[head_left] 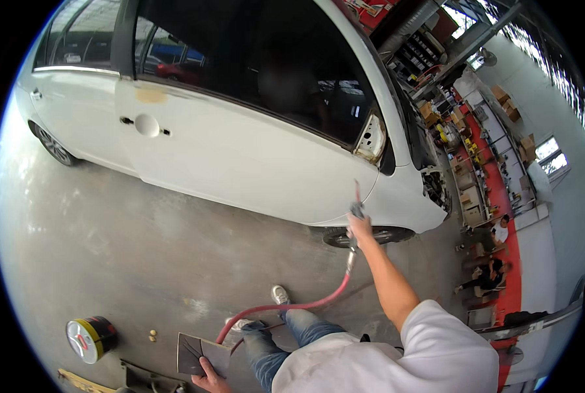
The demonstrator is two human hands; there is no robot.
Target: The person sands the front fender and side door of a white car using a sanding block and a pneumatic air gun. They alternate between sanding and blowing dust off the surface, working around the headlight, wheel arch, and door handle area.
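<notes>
My right hand [360, 228] is stretched forward, closed around an air blow gun [356, 210] with a thin reddish nozzle. The nozzle points toward the white car's front door [259, 160], near its seam with the front fender [403, 193]. From the gun's lower end a red air hose [299, 305] curves back past my legs. Low on the left, my left hand [208, 378] grips the edge of a dark, creased sheet of sandpaper [202, 354]. The door handle and the mirror are off the front door; a bare mirror mount [371, 139] shows at the window corner.
A round black and yellow bucket [91, 339] stands on the concrete floor [174, 249] at lower left, beside two small yellowish pieces [152, 335]. Cluttered shelves [482, 157] line the right wall. Two people [492, 274] sit there. The front wheel [377, 236] is just beyond my right hand.
</notes>
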